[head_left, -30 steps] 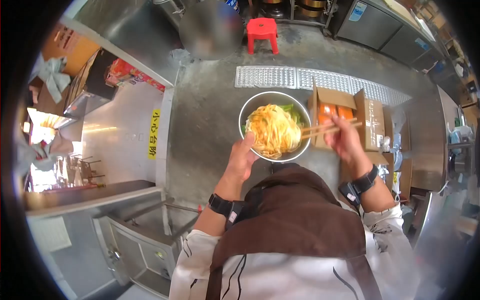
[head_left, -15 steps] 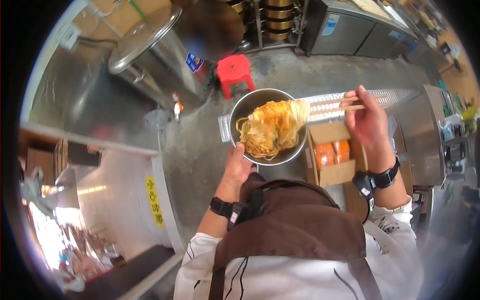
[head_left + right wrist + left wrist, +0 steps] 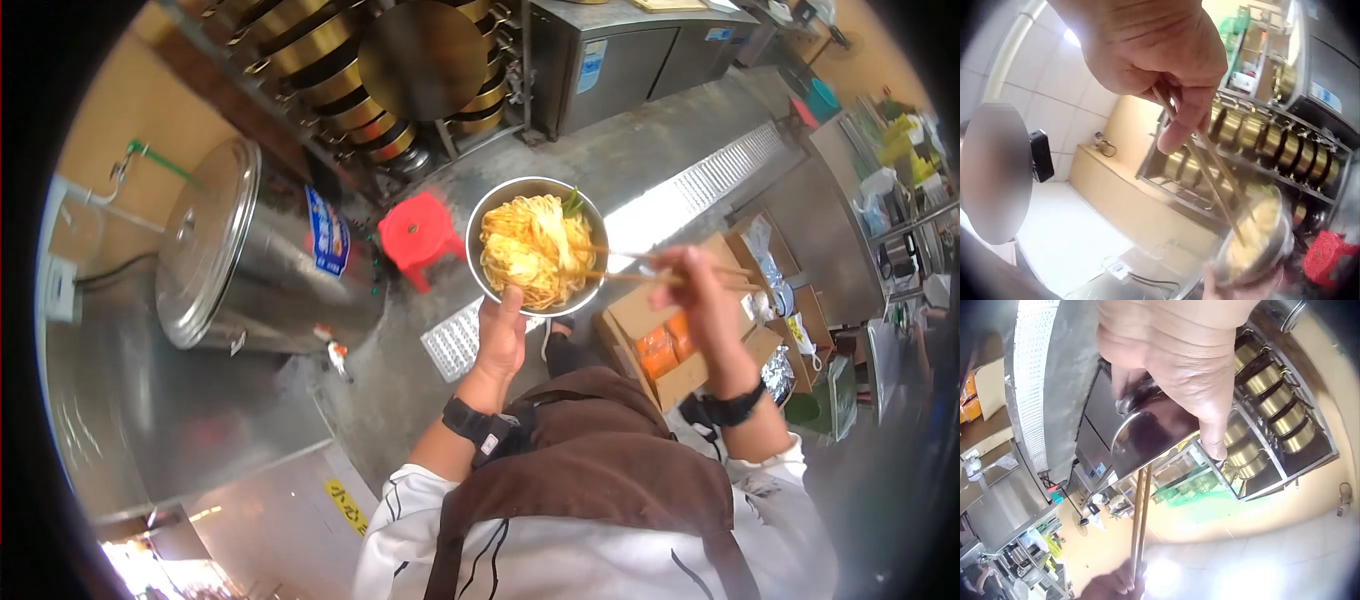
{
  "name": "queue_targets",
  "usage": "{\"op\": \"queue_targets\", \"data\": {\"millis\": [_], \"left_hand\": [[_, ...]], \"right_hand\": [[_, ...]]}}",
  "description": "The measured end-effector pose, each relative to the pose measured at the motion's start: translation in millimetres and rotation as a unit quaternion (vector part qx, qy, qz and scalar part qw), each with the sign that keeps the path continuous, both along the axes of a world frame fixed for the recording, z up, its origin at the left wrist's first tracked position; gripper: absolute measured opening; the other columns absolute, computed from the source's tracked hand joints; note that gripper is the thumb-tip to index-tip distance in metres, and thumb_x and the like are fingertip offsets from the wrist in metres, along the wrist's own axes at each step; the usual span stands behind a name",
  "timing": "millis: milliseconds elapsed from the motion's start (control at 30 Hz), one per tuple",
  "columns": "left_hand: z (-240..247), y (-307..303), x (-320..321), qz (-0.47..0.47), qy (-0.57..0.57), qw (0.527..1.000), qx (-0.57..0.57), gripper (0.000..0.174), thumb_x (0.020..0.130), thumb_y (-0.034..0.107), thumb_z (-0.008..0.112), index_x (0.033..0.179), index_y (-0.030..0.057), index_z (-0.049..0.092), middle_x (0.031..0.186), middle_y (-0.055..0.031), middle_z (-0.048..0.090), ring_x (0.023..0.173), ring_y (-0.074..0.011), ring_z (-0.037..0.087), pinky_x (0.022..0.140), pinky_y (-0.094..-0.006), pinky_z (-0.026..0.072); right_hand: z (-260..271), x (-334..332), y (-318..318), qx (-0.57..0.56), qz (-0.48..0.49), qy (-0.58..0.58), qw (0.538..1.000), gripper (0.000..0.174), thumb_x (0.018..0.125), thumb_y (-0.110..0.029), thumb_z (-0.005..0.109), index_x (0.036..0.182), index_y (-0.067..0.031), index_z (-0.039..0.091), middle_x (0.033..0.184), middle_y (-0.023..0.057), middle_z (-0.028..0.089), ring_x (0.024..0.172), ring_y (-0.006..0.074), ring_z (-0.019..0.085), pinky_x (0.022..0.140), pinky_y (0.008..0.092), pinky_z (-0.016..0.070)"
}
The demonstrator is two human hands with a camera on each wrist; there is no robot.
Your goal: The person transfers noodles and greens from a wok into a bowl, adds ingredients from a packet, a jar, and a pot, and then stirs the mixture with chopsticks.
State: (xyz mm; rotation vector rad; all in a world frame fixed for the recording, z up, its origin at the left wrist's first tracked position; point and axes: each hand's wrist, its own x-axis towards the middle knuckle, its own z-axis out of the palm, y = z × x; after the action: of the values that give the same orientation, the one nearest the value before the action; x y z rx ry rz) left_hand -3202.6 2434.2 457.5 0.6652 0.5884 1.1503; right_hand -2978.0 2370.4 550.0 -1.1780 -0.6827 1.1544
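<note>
A round metal bowl (image 3: 474, 262) of sauced noodles (image 3: 524, 262), with a bit of green at its edge, is held up in front of the body in the head view. My left hand (image 3: 502, 340) grips its near rim, thumb on top; the left wrist view shows the hand (image 3: 1175, 369) under and beside the bowl's dark outside (image 3: 1160, 428). My right hand (image 3: 700, 300) holds a pair of wooden chopsticks (image 3: 625, 277). In the right wrist view the hand (image 3: 1160, 69) pinches the chopsticks (image 3: 1210, 181), whose tips are in the noodles (image 3: 1254, 234).
Beyond the bowl stand a red stool (image 3: 415, 232) and a large steel drum (image 3: 290, 250) at left. Racked gold-coloured pots (image 3: 330, 60) are at the back. A grated floor strip (image 3: 720, 175) crosses the floor; open cartons (image 3: 640, 310) lie at right.
The view has swung left, bringing the drum and pots in. The noodles, lifted towards the right half a second ago, are lower in the bowl, and the right hand has come down.
</note>
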Motion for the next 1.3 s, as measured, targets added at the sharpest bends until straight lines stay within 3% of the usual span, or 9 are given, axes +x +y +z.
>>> {"op": "queue_targets", "data": {"millis": [133,267,367,567,767,967,1100,1167,1300], "left_hand": [[-10.6,75.7,45.2,-0.033,0.005,0.999,0.022,0.060,0.085,0.027,0.061,0.131,0.0001,0.034,0.129,-0.0089,0.043,0.119,-0.0196,0.041,0.101,-0.0355,0.0316],[-12.9,159.8,87.9,-0.095,0.012,0.995,-0.010,0.063,0.083,0.028,0.063,0.130,-0.0024,0.034,0.128,-0.0109,0.044,0.118,-0.0208,0.043,0.100,-0.0363,0.0331],[-8.5,213.3,131.3,-0.129,0.001,0.992,0.006,0.066,0.082,0.033,0.063,0.130,-0.0025,0.035,0.127,-0.0110,0.045,0.116,-0.0218,0.044,0.099,-0.0371,0.0340],[-7.4,299.0,225.3,-0.243,0.012,0.970,0.006,0.080,0.077,0.049,0.064,0.133,0.0023,0.032,0.132,-0.0086,0.042,0.121,-0.0229,0.041,0.102,-0.0412,0.0318],[-22.3,394.0,328.7,-0.355,-0.014,0.935,0.004,0.080,0.077,0.050,0.063,0.133,0.0022,0.033,0.132,-0.0095,0.042,0.121,-0.0236,0.041,0.102,-0.0418,0.0320],[-19.5,479.8,440.5,-0.440,-0.028,0.897,-0.017,0.077,0.078,0.049,0.062,0.133,0.0029,0.033,0.133,-0.0067,0.042,0.122,-0.0208,0.039,0.103,-0.0400,0.0287],[-19.4,517.7,513.6,-0.462,-0.032,0.887,0.000,0.073,0.080,0.046,0.061,0.133,0.0034,0.033,0.133,-0.0058,0.042,0.124,-0.0199,0.036,0.105,-0.0392,0.0251],[-21.9,530.5,548.7,-0.464,-0.034,0.885,0.009,0.073,0.080,0.046,0.062,0.133,0.0034,0.033,0.133,-0.0059,0.042,0.124,-0.0200,0.036,0.105,-0.0395,0.0260],[-28.8,551.5,612.7,-0.488,-0.023,0.872,-0.004,0.073,0.080,0.046,0.062,0.133,0.0046,0.033,0.132,-0.0064,0.043,0.122,-0.0214,0.039,0.104,-0.0403,0.0277]], "right_hand": [[-78.8,47.7,78.0,-0.027,-0.096,0.216,0.971,0.032,0.093,-0.023,0.041,0.094,0.0062,0.052,0.078,0.0156,0.060,0.059,0.0207,0.060,0.052,0.0271,0.0522],[-78.6,106.5,139.4,-0.066,-0.149,0.326,0.931,0.031,0.093,-0.023,0.042,0.089,0.0042,0.055,0.070,0.0122,0.060,0.056,0.0169,0.059,0.047,0.0234,0.0499],[-60.4,153.8,175.7,-0.007,-0.156,0.319,0.935,0.031,0.093,-0.024,0.043,0.086,0.0033,0.057,0.067,0.0099,0.060,0.055,0.0155,0.058,0.047,0.0227,0.0497],[2.9,236.0,236.4,0.077,-0.219,0.219,0.948,0.033,0.093,-0.026,0.044,0.087,0.0035,0.058,0.067,0.0102,0.059,0.054,0.0156,0.056,0.046,0.0231,0.0465],[52.3,304.3,286.0,0.137,-0.296,0.094,0.941,0.033,0.094,-0.026,0.044,0.091,0.0051,0.057,0.072,0.0139,0.061,0.055,0.0166,0.059,0.047,0.0241,0.0495],[113.4,333.6,343.3,-0.009,-0.359,-0.219,0.907,0.030,0.093,-0.019,0.044,0.093,0.0077,0.058,0.077,0.0138,0.062,0.056,0.0154,0.061,0.049,0.0228,0.0514],[91.1,362.6,359.3,-0.030,-0.299,-0.250,0.920,0.025,0.093,-0.015,0.045,0.092,0.0055,0.060,0.075,0.0095,0.061,0.056,0.0122,0.060,0.049,0.0228,0.0507],[66.9,376.6,383.3,-0.062,-0.252,-0.320,0.911,0.017,0.089,-0.009,0.050,0.090,0.0041,0.061,0.075,0.0102,0.061,0.058,0.0156,0.060,0.051,0.0259,0.0496],[21.7,452.3,410.2,0.029,-0.248,-0.535,0.807,0.009,0.084,-0.003,0.054,0.086,0.0033,0.060,0.074,0.0119,0.060,0.063,0.0226,0.060,0.055,0.0303,0.0478]]}}
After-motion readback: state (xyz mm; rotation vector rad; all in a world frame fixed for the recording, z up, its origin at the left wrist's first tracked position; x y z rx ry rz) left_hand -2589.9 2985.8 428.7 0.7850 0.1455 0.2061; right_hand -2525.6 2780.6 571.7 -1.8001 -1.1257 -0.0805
